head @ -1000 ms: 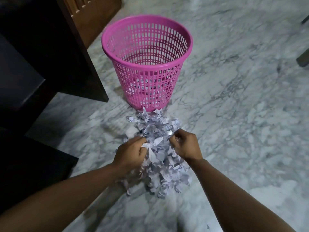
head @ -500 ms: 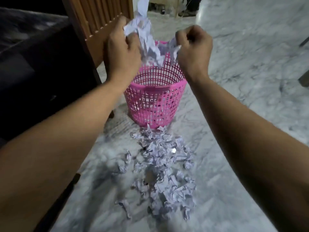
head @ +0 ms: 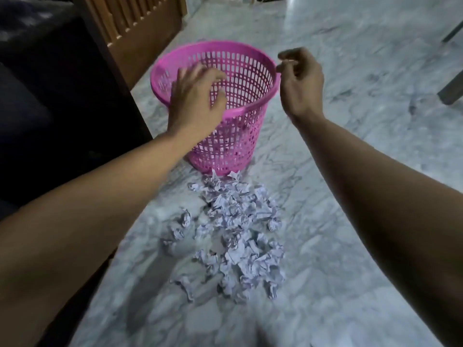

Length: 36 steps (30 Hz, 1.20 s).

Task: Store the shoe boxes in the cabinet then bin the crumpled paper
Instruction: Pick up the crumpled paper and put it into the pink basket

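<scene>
Paper scraps everywhere, basically. Crumpled paper (head: 235, 236) sits in a loose heap on the marble floor (head: 350, 171) at the centre of the frame, its top edge just touching the base of the pink basket (head: 225, 146). A couple of stray balls lie a bit to the left of the main pile.

Pink basket stands upright in the upper middle, mesh sides, rim wide open toward the camera. What's inside is hard to make out through the holes.

Left hand (head: 195, 96) hangs over the near-left part of the rim, fingers spread and loosely curled, nothing in it. Right hand (head: 300, 78) is just off the right side of the rim, fingers slack and half curled, also empty as far as I can see.

Dark furniture (head: 50, 96) fills the left side, and a wooden slatted panel (head: 140, 28) stands at the upper left behind the basket. No shoe boxes in view.
</scene>
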### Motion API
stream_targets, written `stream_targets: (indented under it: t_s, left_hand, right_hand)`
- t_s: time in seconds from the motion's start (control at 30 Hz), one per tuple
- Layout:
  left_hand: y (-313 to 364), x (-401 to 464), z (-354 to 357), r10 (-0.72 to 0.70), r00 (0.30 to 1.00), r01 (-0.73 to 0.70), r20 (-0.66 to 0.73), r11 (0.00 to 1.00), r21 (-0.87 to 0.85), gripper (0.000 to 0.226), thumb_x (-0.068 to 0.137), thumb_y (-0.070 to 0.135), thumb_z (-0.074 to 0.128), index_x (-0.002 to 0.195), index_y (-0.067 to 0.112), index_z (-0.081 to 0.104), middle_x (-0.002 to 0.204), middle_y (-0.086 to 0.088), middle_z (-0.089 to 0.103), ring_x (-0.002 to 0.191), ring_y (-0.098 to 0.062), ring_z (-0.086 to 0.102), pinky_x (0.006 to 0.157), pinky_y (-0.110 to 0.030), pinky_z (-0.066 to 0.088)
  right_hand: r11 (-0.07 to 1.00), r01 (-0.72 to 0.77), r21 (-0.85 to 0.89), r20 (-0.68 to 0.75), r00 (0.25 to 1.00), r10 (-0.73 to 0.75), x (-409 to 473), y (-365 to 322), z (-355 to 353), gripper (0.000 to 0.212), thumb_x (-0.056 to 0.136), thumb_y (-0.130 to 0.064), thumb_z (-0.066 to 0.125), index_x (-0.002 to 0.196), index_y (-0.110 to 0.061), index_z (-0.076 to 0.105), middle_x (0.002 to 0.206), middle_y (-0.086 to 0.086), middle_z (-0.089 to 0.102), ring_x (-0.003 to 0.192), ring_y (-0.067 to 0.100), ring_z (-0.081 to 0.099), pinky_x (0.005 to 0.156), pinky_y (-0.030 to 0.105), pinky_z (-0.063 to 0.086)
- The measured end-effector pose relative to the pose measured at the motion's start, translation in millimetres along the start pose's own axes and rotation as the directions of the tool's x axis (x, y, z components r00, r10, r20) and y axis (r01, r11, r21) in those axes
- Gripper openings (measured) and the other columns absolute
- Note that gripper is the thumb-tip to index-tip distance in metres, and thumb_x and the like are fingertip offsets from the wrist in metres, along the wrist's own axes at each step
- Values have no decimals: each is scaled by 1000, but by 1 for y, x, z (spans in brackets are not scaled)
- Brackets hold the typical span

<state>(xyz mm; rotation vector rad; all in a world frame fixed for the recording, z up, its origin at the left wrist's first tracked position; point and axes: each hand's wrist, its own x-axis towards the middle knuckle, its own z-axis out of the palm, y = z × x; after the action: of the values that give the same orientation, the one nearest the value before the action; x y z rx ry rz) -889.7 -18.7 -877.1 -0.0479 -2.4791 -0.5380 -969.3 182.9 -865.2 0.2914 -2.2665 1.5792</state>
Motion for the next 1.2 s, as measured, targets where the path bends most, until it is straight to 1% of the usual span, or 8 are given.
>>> stream_targets:
  t_s: [0.1, 0.2, 0.33, 0.5, 0.63, 0.77, 1.0, 1.2]
  left_hand:
    - [5, -102, 9, 165, 976, -158, 144, 986, -56, 42, 94, 40, 57, 129, 19, 61, 126, -5, 56, 120, -29, 47, 98, -46, 41]
    - [-11, -220, 25, -163, 762, 93, 627, 985, 143, 103, 77, 88, 49, 160, 36, 17, 168, 0, 11, 154, -31, 9, 119, -59, 22]
    - [-32, -354, 24, -400, 522, 199, 754, 916, 349, 149, 42, 112, 35, 155, 36, -26, 161, 0, -40, 150, -31, -34, 124, -61, -2]
    - [-28, -387, 58, -230, 585, 72, 778, 970, 233, 134, 62, 105, 35, 163, 24, 2, 170, -11, -16, 156, -38, -14, 119, -68, 17]
    - [-6, -366, 88, -168, 682, 144, 712, 985, 95, 117, 77, 93, 43, 162, 29, -6, 168, -6, -24, 155, -29, -24, 124, -52, 1]
    - [3, -353, 100, -56, 728, 63, 683, 998, 15, 86, 94, 64, 47, 163, 31, 9, 172, 0, -5, 158, -24, 6, 117, -50, 28]
    - [-3, -328, 106, -68, 764, 119, 642, 992, -37, 46, 90, 36, 54, 135, 30, 48, 138, 2, 45, 119, -25, 49, 95, -43, 45]
    - [-5, -301, 101, -80, 799, 147, 596, 987, -64, 26, 76, 32, 68, 93, 24, 50, 96, 4, 50, 89, -26, 53, 61, -34, 33]
  right_hand:
    - [996, 13, -93, 153, 988, 2, -90, 58, -17, 18, 99, -31, 54, 105, -20, 68, 92, -9, 72, 89, 13, 71, 80, 43, 59]
    - [930, 51, -363, 372, 923, 94, -202, 113, -42, 46, 95, -59, 57, 129, -29, 60, 112, -5, 66, 107, 17, 62, 92, 45, 53]
    - [800, -24, -599, 516, 753, 409, -331, 146, -74, 121, 66, -96, 52, 163, -40, 5, 169, 1, 14, 157, 24, 13, 123, 56, 21]
    - [700, 254, -668, 666, 623, 410, -363, 161, -49, 124, 64, -105, 37, 156, -47, -23, 169, 5, -26, 157, 30, -19, 125, 62, 1]
    - [690, 298, -660, 663, 662, 348, -342, 171, -26, 92, 81, -90, 38, 159, -51, 9, 170, 11, 7, 157, 34, 9, 119, 55, 24]
    - [666, 398, -630, 684, 690, 235, -338, 179, -14, 53, 89, -63, 50, 127, -26, 57, 140, 10, 51, 121, 35, 54, 86, 49, 50]
    - [801, 90, -591, 638, 660, 396, -323, 179, -6, 27, 88, -38, 63, 112, -25, 61, 120, 2, 53, 111, 25, 50, 81, 39, 51]
    - [868, -143, -475, 485, 781, 394, -292, 170, -22, 16, 77, -31, 71, 89, -26, 61, 92, -5, 61, 80, 19, 58, 69, 34, 46]
